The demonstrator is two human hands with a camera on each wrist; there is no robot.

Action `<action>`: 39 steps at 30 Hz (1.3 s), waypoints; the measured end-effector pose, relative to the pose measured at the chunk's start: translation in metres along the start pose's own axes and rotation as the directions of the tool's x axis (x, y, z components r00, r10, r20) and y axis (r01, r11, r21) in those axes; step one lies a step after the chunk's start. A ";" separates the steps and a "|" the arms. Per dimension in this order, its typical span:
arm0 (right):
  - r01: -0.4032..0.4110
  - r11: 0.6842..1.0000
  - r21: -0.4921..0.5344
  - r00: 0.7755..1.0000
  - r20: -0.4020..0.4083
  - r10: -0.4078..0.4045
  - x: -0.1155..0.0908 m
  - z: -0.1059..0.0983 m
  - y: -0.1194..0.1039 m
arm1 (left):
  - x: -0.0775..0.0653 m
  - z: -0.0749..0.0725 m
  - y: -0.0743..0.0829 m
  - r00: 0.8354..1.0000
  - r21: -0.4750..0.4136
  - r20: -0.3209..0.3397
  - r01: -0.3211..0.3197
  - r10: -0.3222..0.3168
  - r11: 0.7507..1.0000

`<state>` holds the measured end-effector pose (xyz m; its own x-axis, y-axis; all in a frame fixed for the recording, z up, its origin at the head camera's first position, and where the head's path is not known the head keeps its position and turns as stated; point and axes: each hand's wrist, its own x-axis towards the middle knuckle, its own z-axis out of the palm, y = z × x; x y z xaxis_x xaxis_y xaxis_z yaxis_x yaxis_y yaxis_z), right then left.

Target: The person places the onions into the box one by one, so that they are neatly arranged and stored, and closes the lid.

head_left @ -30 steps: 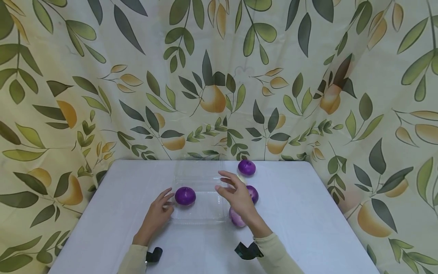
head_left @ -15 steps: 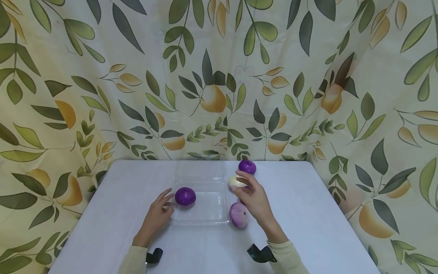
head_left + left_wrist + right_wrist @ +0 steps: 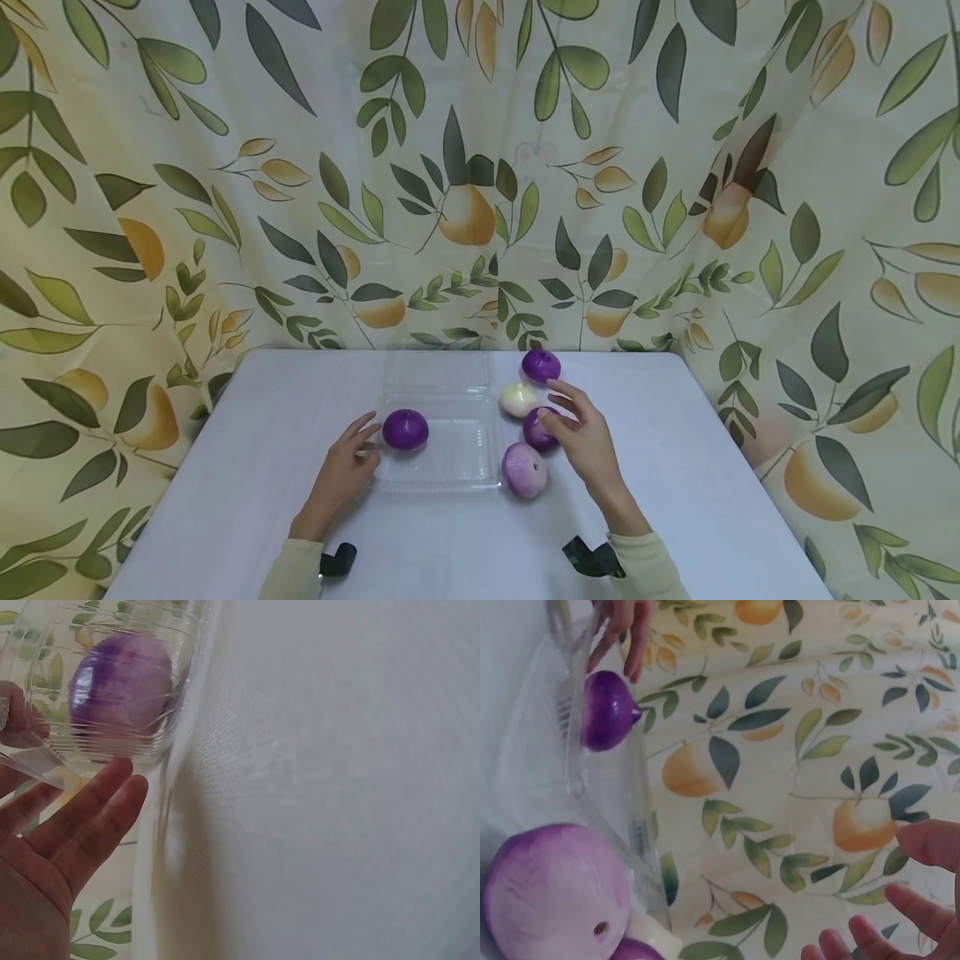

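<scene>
A clear plastic box (image 3: 465, 454) with its lid (image 3: 435, 371) folded back stands on the table. One purple onion (image 3: 406, 430) sits at the left inside it. My left hand (image 3: 347, 467) holds the box's left rim, thumb on one side and fingers on the other in the left wrist view. My right hand (image 3: 592, 442), fingers spread and slightly bent, hovers right of the box with nothing in it. Its thumb overlaps a dark purple onion (image 3: 536, 432) in the head view. Nearer me lies a paler purple onion (image 3: 524, 471); behind are a white onion (image 3: 519, 400) and another purple onion (image 3: 541, 366).
The table (image 3: 240, 508) wears a white cover. A leaf-and-fruit patterned curtain (image 3: 465, 167) hangs behind and at both sides. Black wrist devices (image 3: 592, 557) sit by the sleeves, low in the head view.
My right hand has moved right, from over the box's right edge to beside the onions, uncovering the white and pale purple ones. The left hand and the box stay put.
</scene>
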<state>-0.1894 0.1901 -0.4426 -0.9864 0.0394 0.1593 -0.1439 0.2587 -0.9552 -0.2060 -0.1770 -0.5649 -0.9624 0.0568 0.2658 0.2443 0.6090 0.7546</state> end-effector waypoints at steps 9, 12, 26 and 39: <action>-0.062 0.997 -0.040 0.998 -0.033 0.061 0.002 -0.011 0.016 | -0.001 0.000 -0.001 1.000 0.011 0.000 -0.018 0.018 1.000; -0.090 0.996 -0.029 0.995 -0.046 0.088 0.002 -0.013 0.020 | 0.000 0.000 -0.001 1.000 0.009 -0.003 -0.031 0.031 0.999; -0.188 0.982 -0.014 0.978 -0.097 0.186 0.000 -0.019 0.046 | 0.000 -0.002 -0.001 0.999 -0.003 -0.006 -0.039 0.039 0.999; -0.243 0.969 -0.046 0.968 -0.080 0.239 -0.011 -0.015 0.067 | 0.000 -0.002 0.000 0.999 0.004 0.001 -0.043 0.043 0.999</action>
<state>-0.1869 0.2217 -0.5049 -0.9827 0.1768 -0.0544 0.1040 0.2853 -0.9528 -0.2060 -0.1785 -0.5638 -0.9510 0.0839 0.2977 0.2853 0.6094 0.7398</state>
